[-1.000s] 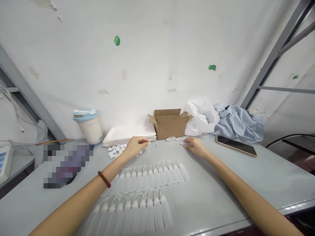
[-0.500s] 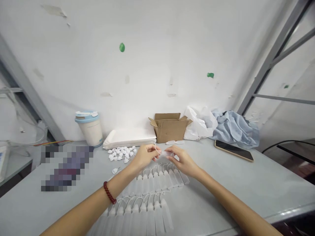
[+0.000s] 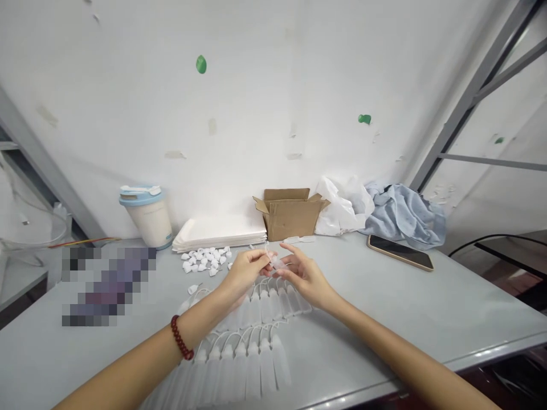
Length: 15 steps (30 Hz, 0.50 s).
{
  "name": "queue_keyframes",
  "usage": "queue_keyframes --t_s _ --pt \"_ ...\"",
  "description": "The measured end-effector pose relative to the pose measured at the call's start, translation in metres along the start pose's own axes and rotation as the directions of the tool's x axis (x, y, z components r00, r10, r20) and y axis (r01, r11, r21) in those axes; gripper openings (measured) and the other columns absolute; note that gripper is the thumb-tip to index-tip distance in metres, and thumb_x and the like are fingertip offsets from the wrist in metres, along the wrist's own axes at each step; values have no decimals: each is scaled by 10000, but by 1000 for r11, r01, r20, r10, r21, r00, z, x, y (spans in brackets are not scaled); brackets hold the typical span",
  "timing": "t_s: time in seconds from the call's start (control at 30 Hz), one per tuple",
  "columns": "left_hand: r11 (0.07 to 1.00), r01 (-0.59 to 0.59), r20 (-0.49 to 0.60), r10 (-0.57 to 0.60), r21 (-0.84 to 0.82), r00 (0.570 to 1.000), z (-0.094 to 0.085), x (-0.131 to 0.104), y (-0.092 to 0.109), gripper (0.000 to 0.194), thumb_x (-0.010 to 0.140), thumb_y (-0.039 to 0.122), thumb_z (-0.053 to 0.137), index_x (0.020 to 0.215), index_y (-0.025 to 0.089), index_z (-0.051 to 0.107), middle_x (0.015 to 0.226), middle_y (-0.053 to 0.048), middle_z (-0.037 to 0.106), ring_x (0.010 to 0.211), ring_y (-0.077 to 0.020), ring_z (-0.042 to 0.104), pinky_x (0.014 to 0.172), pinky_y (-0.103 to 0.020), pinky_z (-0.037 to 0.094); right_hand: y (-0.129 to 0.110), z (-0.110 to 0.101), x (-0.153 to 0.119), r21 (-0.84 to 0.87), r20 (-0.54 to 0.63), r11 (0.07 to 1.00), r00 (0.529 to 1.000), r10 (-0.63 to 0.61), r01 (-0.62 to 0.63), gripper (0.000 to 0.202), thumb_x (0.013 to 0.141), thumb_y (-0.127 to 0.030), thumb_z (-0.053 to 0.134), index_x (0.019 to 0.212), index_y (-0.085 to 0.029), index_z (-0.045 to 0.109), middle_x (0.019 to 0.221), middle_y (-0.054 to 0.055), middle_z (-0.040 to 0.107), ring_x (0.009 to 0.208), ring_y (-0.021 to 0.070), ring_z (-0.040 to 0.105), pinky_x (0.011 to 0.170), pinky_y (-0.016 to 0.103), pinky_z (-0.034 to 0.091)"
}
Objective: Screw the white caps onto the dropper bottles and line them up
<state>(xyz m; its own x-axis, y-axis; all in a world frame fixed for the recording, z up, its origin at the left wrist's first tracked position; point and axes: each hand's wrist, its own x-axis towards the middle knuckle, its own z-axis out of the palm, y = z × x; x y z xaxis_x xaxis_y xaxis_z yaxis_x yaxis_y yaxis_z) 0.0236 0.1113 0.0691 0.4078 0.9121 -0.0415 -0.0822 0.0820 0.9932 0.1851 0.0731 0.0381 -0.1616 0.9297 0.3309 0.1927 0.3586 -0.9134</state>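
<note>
Head view: fingers partly closed, left hand (image 3: 244, 275) and right hand (image 3: 309, 279) pinch a translucent piece (image 3: 278, 263) that uneven pressure could dislodge.

Your left forearm (image 3: 132, 361) slants up from the lower left and your right forearm (image 3: 393, 347) from the lower right, so your two hands meet in front of you. Your left hand (image 3: 244, 273) has its thumb and fingertips pinched together. Your right hand (image 3: 305, 277) is looser, thumb below, index finger raised and stretched toward the left.
</note>
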Motion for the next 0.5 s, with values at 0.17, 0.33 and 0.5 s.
queue_keyframes --t_s 0.17,0.33,0.5 --pt "985 52 55 -43 -162 998 7 -2 1 99 656 214 657 672 121 629 646 -15 575 612 -120 505 683 -297 436 -4 0 -2 -15 -7 998 998 -57 57 372 869 -306 560 1231 -218 559 1037 74 664 786 178 683 703 334 561" --pt "995 43 40 -40 -86 998 13 -6 9 76 672 174 593 709 130 643 670 -4 580 608 -109 492 633 -262 400 -12 -1 -3 -64 -13 987 989 -147 145 320 886 -265 539 1200 -229 589 1162 86 651 847 181 676 756 340 567" --pt "999 23 -7 -23 -35 1000 13 -10 12 57 672 189 608 695 142 629 691 -2 578 641 -115 503 667 -265 404 -7 -3 -3 -197 1 946 965 -262 257 332 901 -223 518 1230 -236 552 1188 96 642 931 192 654 762 338 562"
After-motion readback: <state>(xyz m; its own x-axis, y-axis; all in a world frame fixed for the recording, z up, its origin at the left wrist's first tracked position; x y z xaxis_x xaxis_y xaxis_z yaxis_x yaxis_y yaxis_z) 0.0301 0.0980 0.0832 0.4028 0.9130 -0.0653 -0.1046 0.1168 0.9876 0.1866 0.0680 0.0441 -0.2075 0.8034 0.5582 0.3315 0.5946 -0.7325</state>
